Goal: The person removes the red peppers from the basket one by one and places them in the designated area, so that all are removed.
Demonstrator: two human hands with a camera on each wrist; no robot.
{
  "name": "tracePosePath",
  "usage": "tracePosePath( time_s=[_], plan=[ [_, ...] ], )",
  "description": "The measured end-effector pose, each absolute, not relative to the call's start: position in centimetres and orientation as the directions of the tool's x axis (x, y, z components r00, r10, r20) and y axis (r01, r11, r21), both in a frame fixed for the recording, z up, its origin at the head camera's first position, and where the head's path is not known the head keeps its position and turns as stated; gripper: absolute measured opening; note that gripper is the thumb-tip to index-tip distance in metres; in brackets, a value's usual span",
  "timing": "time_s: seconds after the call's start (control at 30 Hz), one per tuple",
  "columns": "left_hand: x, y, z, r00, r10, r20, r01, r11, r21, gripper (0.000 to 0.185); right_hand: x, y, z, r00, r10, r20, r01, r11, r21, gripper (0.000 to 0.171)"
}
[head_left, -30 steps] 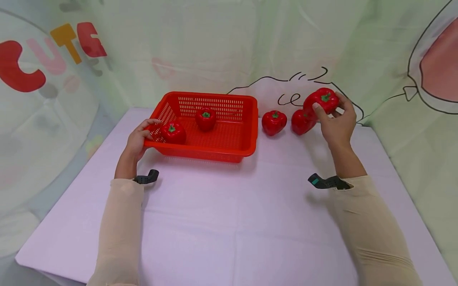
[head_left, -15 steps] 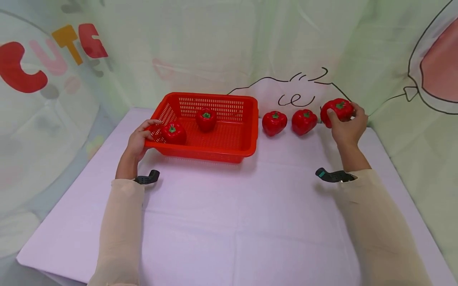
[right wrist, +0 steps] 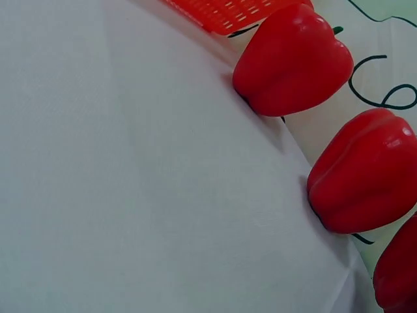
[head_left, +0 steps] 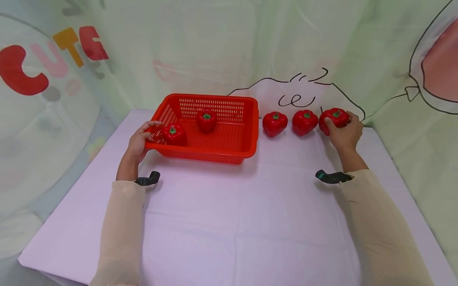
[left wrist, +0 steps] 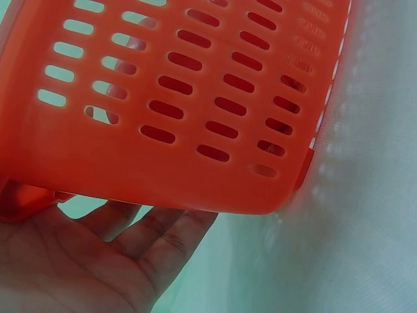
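Fingers (head_left: 354,116) and thumb of the right hand (head_left: 346,133) pinched a red pepper (head_left: 335,113), with another pepper (head_left: 305,124) just left of them; the left hand (head_left: 137,141) gripped the basket (head_left: 200,150). Setting down seemed in hand; next called for a gentle release.

Basket (head_left: 207,151): smooth glossy plastic. Peppers (head_left: 274,124): glossy, smooth. Tablecloth (head_left: 232,214): matt cloth.

This looks like a curtained-off booth, with printed hangings (head_left: 200,47) around a cloth-covered table (head_left: 196,222).
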State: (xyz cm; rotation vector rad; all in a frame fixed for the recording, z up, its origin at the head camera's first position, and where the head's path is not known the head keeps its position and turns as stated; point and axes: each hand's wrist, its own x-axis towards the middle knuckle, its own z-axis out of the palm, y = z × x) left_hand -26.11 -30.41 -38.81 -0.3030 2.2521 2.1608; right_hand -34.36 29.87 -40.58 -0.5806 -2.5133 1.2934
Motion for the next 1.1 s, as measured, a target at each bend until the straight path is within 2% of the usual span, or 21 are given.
tracePosePath(
  time_s=[0.57,0.77,0.93,1.1],
  plan=[
    [-26.4,-30.5,-39.1,-0.986,-0.111,-0.121,-0.123,0.007,0.992,0.052,-33.9,31.1,-41.0,-0.919,0.394,0.022,0.242,0.607,-0.757,0.086],
    [-26.4,-30.5,-39.1,-0.987,-0.108,-0.118,-0.119,0.004,0.993,0.053,-33.6,31.1,-40.3,-0.91,0.412,0.04,0.243,0.609,-0.755,0.081],
    [-26.2,-30.4,-39.0,-0.986,-0.118,-0.119,-0.121,0.012,0.993,0.054,-33.1,29.7,-38.8,-0.88,0.45,0.151,0.188,0.623,-0.76,0.071],
    [-26.1,-30.4,-38.9,-0.985,-0.125,-0.122,-0.124,0.012,0.992,0.054,-31.7,26.1,-36.6,-0.874,0.37,0.315,0.018,0.673,-0.739,0.065]
  ],
)
